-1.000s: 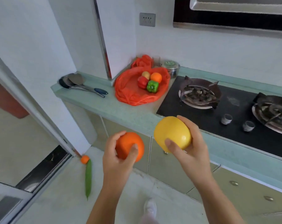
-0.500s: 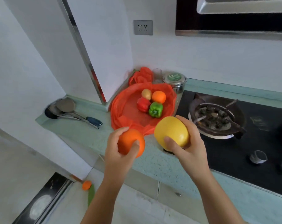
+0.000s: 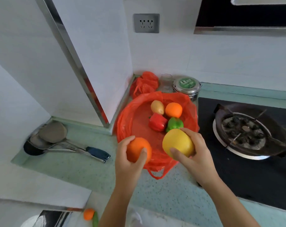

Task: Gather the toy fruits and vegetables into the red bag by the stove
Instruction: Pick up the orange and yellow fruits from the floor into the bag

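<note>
My right hand (image 3: 194,154) curls its fingers round a smooth yellow fruit (image 3: 177,143), which partly hides a glossy green pepper (image 3: 174,122) inside the crinkled red plastic bag (image 3: 127,122) just beside the stove (image 3: 237,161). My left hand (image 3: 129,163) grips a round orange (image 3: 137,149) over the bag's near rim, thumb across its front.

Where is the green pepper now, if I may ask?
Head view: the green pepper lies in the red bag, right of the red pepper, behind the right hand's yellow fruit.
</note>
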